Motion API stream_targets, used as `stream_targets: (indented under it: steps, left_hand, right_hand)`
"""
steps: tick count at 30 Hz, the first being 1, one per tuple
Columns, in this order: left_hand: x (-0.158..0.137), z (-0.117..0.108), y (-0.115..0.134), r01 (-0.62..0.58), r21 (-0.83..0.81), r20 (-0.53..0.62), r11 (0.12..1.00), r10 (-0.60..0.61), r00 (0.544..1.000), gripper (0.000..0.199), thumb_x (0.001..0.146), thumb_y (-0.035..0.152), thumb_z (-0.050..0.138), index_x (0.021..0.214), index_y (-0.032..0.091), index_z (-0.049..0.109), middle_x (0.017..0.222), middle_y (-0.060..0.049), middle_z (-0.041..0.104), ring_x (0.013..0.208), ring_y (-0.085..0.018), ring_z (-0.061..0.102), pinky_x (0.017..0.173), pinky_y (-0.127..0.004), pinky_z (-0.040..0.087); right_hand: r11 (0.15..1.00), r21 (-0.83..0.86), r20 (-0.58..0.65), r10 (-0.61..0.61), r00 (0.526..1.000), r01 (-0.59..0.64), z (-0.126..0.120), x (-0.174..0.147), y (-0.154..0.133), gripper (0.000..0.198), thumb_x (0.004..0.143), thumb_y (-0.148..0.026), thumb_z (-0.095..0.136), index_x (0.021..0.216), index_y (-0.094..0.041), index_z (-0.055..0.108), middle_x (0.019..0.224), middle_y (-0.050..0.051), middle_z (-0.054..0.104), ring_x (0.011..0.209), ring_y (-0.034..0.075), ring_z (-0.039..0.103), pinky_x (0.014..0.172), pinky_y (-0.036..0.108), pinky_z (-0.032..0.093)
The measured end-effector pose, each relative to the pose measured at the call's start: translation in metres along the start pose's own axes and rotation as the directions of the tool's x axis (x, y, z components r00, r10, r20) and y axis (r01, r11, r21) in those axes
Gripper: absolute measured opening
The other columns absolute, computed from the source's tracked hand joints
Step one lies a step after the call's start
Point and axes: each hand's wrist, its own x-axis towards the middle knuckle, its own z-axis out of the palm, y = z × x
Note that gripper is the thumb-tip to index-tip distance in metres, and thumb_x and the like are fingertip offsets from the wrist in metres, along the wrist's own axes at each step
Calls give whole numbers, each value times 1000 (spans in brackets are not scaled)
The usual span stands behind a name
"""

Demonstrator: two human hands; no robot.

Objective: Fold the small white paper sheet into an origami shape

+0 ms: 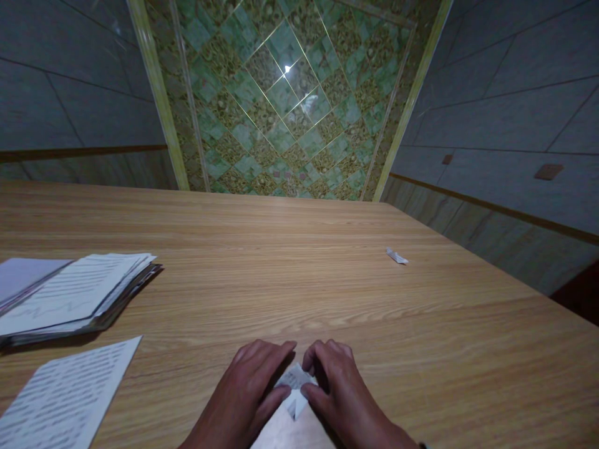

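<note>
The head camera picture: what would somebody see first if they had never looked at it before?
First, the two hands at the bottom middle: the left hand and the right hand press together on a small folded paper on the wooden table. Next, the stack of printed papers at the left edge, with a loose printed sheet nearer the camera. Far off to the right lies a tiny paper scrap.

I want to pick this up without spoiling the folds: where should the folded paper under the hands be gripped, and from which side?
Probably by its wider near part, coming from the person's side. The folded paper lies flat on the table, its pointed far end pinned between the left hand and the right hand. The broader near portion shows bare between the wrists, away from the small creases.
</note>
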Motion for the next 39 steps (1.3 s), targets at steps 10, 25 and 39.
stream_targets:
  steps: [10,25,39]
  left_hand:
    - [14,-21,28,149,-318,86,936,-128,988,28,98,33,61,74,24,72,68,0,69,67,-17,64,61,-25,46]
    - [13,-21,30,470,-724,270,506,-419,867,32,87,46,71,73,18,77,74,-4,77,72,-21,68,69,-28,50]
    - [9,-21,31,402,-671,200,623,-370,907,14,83,34,72,91,24,77,79,-2,72,74,-20,65,67,-28,48]
  right_hand:
    - [884,465,-47,-38,998,55,-9,3,-10,3,88,-23,64,86,-20,62,79,-1,60,73,16,54,66,27,42]
    - [881,472,19,-54,998,38,-11,5,-6,29,93,-43,63,76,-20,63,77,1,58,77,19,53,70,31,39]
    - [902,410,4,-150,989,135,-10,1,-7,36,96,-47,59,72,-20,62,74,0,56,76,18,54,70,30,38]
